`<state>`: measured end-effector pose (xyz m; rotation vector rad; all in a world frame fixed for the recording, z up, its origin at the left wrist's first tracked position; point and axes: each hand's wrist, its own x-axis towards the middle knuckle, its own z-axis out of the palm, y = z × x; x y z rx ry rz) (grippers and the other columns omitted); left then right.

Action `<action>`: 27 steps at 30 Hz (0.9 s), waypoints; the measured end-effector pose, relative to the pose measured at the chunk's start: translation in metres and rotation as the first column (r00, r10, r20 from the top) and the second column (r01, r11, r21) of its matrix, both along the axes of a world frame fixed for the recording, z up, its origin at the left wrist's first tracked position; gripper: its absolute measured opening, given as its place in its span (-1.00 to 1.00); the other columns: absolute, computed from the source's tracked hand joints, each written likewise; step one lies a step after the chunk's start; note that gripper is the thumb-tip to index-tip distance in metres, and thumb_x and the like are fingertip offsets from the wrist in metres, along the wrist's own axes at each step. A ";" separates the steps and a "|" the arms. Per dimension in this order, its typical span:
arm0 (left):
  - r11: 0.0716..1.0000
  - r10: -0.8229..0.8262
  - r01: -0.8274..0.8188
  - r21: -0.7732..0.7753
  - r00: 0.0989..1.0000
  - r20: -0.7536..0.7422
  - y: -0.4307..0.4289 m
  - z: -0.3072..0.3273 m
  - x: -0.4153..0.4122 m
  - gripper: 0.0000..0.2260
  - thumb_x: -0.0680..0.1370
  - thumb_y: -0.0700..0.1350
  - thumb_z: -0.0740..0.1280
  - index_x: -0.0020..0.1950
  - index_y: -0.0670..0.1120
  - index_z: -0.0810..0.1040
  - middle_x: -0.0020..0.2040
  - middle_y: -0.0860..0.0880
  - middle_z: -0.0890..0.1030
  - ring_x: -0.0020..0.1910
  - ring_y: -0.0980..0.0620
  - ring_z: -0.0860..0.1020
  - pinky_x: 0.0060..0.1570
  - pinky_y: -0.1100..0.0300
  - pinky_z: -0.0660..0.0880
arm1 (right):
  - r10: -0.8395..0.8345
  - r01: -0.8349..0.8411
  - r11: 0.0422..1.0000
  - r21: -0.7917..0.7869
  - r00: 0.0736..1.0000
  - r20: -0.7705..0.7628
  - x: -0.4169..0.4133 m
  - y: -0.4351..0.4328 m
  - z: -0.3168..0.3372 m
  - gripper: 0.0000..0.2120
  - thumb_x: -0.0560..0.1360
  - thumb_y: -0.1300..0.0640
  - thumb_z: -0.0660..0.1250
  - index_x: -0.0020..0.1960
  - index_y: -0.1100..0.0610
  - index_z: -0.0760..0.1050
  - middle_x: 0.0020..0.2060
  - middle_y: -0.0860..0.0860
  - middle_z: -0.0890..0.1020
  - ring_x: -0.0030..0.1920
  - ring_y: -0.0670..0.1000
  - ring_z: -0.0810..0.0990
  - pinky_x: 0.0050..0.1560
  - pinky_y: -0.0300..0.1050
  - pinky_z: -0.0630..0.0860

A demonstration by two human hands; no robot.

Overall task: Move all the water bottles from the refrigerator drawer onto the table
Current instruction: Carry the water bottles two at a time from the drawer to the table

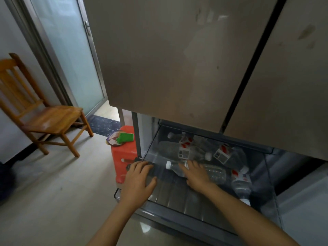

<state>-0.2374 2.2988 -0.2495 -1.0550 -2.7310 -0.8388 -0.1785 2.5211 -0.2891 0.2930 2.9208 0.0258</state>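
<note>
1. Fingers of the right grip (197, 174) are lying spread and nearly straight across a capped water bottle (215, 173) on its side.
2. The left grip (140, 176) is resting, fingers spread, on the left rim of the refrigerator drawer (179, 196).
3. More bottles (182, 150) are lying in the drawer, behind and right of the first.
4. An orange stool (122, 155) is standing just left of the drawer.

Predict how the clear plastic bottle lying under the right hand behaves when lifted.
Lying on its side, the clear plastic water bottle probably rolls if nudged. Its thin dimpled wall likely flexes under the right hand.
</note>
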 end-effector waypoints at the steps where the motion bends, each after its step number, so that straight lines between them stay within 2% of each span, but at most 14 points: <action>1: 1.000 -0.002 0.002 0.004 1.000 0.010 0.000 0.000 0.000 -0.56 0.41 0.11 0.14 0.08 -0.13 0.58 0.07 -0.08 0.59 0.11 -0.09 0.50 0.04 0.02 0.46 | -0.008 0.007 0.999 0.039 1.000 0.009 -0.004 -0.001 -0.002 -0.30 0.46 0.27 0.22 0.50 0.05 -0.02 0.41 0.14 0.18 0.38 0.15 0.18 0.27 0.00 0.21; 4: 1.000 -0.008 0.007 0.029 1.000 0.014 -0.001 -0.002 -0.001 -0.57 0.41 0.10 0.15 0.08 -0.14 0.58 0.07 -0.09 0.59 0.11 -0.11 0.51 0.04 0.01 0.47 | 0.002 -0.017 0.985 0.169 0.996 0.090 -0.012 -0.009 -0.003 -0.26 0.43 0.27 0.29 0.49 0.13 0.00 0.39 0.21 0.20 0.34 0.21 0.23 0.24 0.06 0.26; 7: 0.999 -0.002 0.001 0.055 1.000 0.007 -0.001 -0.003 0.000 -0.59 0.41 0.09 0.16 0.06 -0.13 0.59 0.06 -0.09 0.59 0.10 -0.10 0.52 0.01 0.05 0.46 | -0.030 -0.007 0.950 0.311 0.993 0.115 -0.022 -0.015 -0.008 -0.24 0.10 0.04 0.58 0.28 0.05 0.47 0.05 0.16 0.56 -0.05 0.16 0.53 -0.15 -0.01 0.48; 8: 0.998 0.000 0.000 0.066 1.000 -0.004 -0.001 -0.004 0.000 -0.60 0.41 0.09 0.16 0.05 -0.13 0.59 0.06 -0.09 0.59 0.11 -0.08 0.51 0.00 0.06 0.45 | -0.052 0.014 0.938 0.347 0.994 0.099 -0.026 -0.019 -0.006 -0.24 0.03 -0.03 0.60 0.21 0.00 0.53 -0.04 0.11 0.60 -0.14 0.12 0.55 -0.24 -0.06 0.48; 11: 0.996 -0.004 0.006 0.093 1.000 -0.023 -0.001 -0.005 0.000 -0.62 0.41 0.08 0.17 0.03 -0.13 0.59 0.05 -0.08 0.60 0.13 0.04 0.38 0.01 0.08 0.43 | -0.060 0.000 0.931 0.366 0.987 0.152 -0.029 -0.021 -0.012 -0.39 0.45 0.12 0.31 0.44 0.15 0.17 0.26 0.18 0.39 0.16 0.19 0.44 0.04 0.00 0.42; 13: 0.996 -0.002 0.004 0.090 1.000 -0.023 -0.001 -0.006 0.000 -0.62 0.41 0.08 0.17 0.03 -0.12 0.59 0.06 -0.08 0.59 0.13 0.03 0.39 0.01 0.06 0.45 | -0.040 -0.002 0.918 0.396 0.994 0.097 -0.032 -0.021 -0.013 -0.43 0.49 0.22 0.22 0.43 0.23 0.08 0.32 0.23 0.27 0.26 0.22 0.35 0.13 0.04 0.36; 16: 0.996 0.007 -0.005 0.085 1.000 -0.026 -0.001 -0.006 -0.001 -0.62 0.41 0.09 0.16 0.02 -0.11 0.59 0.05 -0.07 0.60 0.11 -0.01 0.44 0.00 0.06 0.47 | -0.032 0.002 0.931 0.364 0.997 0.075 -0.031 -0.024 -0.010 -0.47 0.46 0.24 0.26 0.38 0.23 0.16 0.32 0.24 0.28 0.24 0.23 0.36 0.12 0.05 0.37; 18: 0.996 -0.001 0.004 0.088 0.999 -0.037 0.000 -0.005 -0.001 -0.63 0.40 0.08 0.17 0.01 -0.12 0.59 0.03 -0.08 0.60 0.10 0.02 0.41 -0.02 0.06 0.48 | 0.014 -0.045 0.937 0.346 0.996 0.089 -0.024 -0.026 -0.011 -0.47 0.29 0.13 0.47 0.23 0.12 0.44 0.24 0.21 0.46 0.06 0.22 0.53 -0.07 0.02 0.49; 19: 0.996 -0.008 0.011 0.088 0.999 -0.039 0.000 -0.005 -0.001 -0.63 0.40 0.07 0.17 0.00 -0.13 0.59 0.03 -0.08 0.61 0.11 0.02 0.40 -0.03 0.06 0.47 | 0.036 -0.071 0.935 0.347 0.994 0.106 -0.016 -0.024 -0.012 -0.44 0.07 0.07 0.59 0.06 0.07 0.58 0.11 0.19 0.59 -0.12 0.20 0.61 -0.23 -0.01 0.54; 21: 0.997 -0.012 0.015 0.080 0.999 -0.034 0.000 -0.004 -0.001 -0.61 0.41 0.08 0.16 0.00 -0.13 0.60 0.03 -0.09 0.61 0.10 -0.04 0.48 -0.03 0.07 0.47 | 0.089 -0.104 0.946 0.306 0.994 0.062 -0.001 -0.016 -0.020 -0.35 -0.25 0.04 0.64 -0.14 0.01 0.65 -0.17 0.15 0.68 -0.37 0.16 0.62 -0.42 -0.03 0.54; 22: 0.997 -0.019 0.021 0.077 0.999 -0.028 0.000 -0.003 0.000 -0.61 0.41 0.09 0.15 0.01 -0.14 0.60 0.03 -0.09 0.61 0.09 -0.08 0.52 -0.03 0.08 0.46 | 0.078 -0.093 0.954 0.286 0.995 0.064 0.008 -0.014 -0.015 -0.31 -0.27 0.04 0.64 -0.12 0.00 0.65 -0.24 0.14 0.67 -0.40 0.14 0.61 -0.42 -0.01 0.55; 24: 0.996 -0.030 0.032 0.080 0.999 -0.022 -0.001 -0.003 0.001 -0.59 0.41 0.09 0.14 0.02 -0.14 0.59 0.04 -0.09 0.60 0.08 -0.12 0.53 -0.02 0.09 0.44 | 0.095 -0.107 0.969 0.224 0.993 0.063 0.024 -0.013 0.003 -0.28 -0.01 0.06 0.62 0.15 0.01 0.55 -0.05 0.18 0.62 -0.16 0.20 0.62 -0.14 0.08 0.57; 26: 0.996 -0.051 0.051 0.079 0.999 -0.012 -0.001 -0.003 0.001 -0.58 0.41 0.09 0.14 0.02 -0.15 0.59 0.04 -0.10 0.60 0.08 -0.13 0.52 -0.01 0.07 0.44 | 0.062 -0.061 0.996 0.068 0.998 -0.024 0.041 -0.009 0.015 -0.35 0.37 0.13 0.41 0.40 0.02 0.24 0.28 0.18 0.40 0.21 0.23 0.44 0.22 0.10 0.38; 27: 0.995 -0.058 0.059 0.082 0.998 -0.010 -0.001 -0.003 0.001 -0.58 0.41 0.09 0.14 0.02 -0.16 0.59 0.04 -0.10 0.60 0.08 -0.12 0.52 0.00 0.05 0.45 | 0.000 -0.001 1.000 -0.005 0.999 -0.054 0.048 -0.007 0.021 -0.36 0.44 0.12 0.34 0.44 0.00 0.15 0.34 0.13 0.32 0.28 0.19 0.36 0.26 0.04 0.34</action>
